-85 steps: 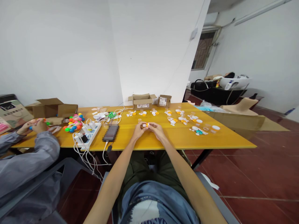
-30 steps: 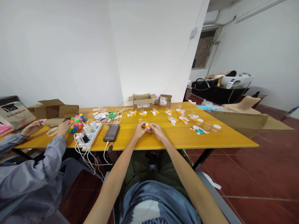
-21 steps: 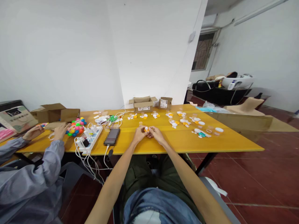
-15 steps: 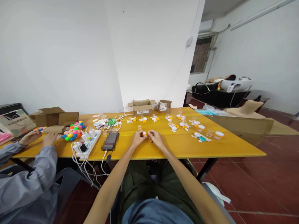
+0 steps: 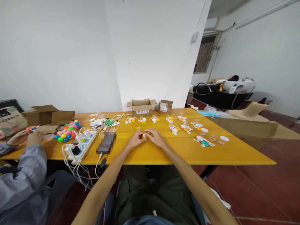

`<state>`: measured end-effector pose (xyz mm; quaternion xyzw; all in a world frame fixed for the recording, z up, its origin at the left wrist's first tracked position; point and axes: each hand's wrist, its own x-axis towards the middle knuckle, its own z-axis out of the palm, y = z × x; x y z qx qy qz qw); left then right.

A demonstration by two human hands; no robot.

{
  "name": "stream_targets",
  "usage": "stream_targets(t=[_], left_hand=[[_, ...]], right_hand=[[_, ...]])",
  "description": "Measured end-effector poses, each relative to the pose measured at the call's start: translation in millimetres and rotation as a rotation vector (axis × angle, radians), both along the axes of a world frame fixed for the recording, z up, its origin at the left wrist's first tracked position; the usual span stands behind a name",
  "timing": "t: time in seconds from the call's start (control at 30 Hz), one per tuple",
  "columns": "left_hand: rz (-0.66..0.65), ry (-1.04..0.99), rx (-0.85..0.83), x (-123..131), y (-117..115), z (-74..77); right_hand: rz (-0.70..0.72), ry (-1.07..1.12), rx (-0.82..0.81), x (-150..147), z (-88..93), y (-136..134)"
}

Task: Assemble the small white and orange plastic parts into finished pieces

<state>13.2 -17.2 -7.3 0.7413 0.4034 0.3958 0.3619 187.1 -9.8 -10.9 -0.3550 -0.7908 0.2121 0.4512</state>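
Note:
My left hand is closed around a small orange-and-white round piece above the front middle of the table. From the other side my right hand curls over that piece, its fingertips closed at the top. Fine detail of the piece is covered by the fingers. Just behind my left hand stands a small clear cup. Groups of white and orange discs lie further back. To the right are a teal disc with white parts and a clear jar with a white lid.
Left of my hands lie a phone, a power strip with tangled cables, and colourful balls. Cardboard boxes stand against the wall. A co-worker's hands are at the far left of the table.
My right hand has come in over the orange-and-white piece, its fingers now at the top. The view has shifted slightly. The co-worker's hands are still at the left.

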Motion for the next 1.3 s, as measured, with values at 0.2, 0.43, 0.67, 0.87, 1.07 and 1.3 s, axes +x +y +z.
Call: stream_targets(t=[0.2, 0.43, 0.67, 0.87, 1.07, 1.3], left_hand=[[-0.032, 0.005, -0.041, 0, 6, 3.8], [-0.008, -0.01, -0.027, 1, 8, 1.0], [0.01, 0.015, 0.007, 0, 6, -2.1], [0.06, -0.042, 0.026, 1, 7, -6.3], [0.023, -0.183, -0.106, 2, 8, -11.0], [0.006, -0.352, -0.228, 0, 14, -17.7]], right_hand=[[0.02, -0.106, 0.074, -2, 3.8, 9], [0.046, -0.032, 0.06, -2, -3.2, 9], [0.021, -0.013, -0.041, -2, -2.6, 3], [0.025, 0.038, -0.184, -7, -6.6, 3], [0.037, 0.097, -0.26, -6, -12.3, 8], [0.053, 0.168, -0.297, -6, -13.3, 9]])
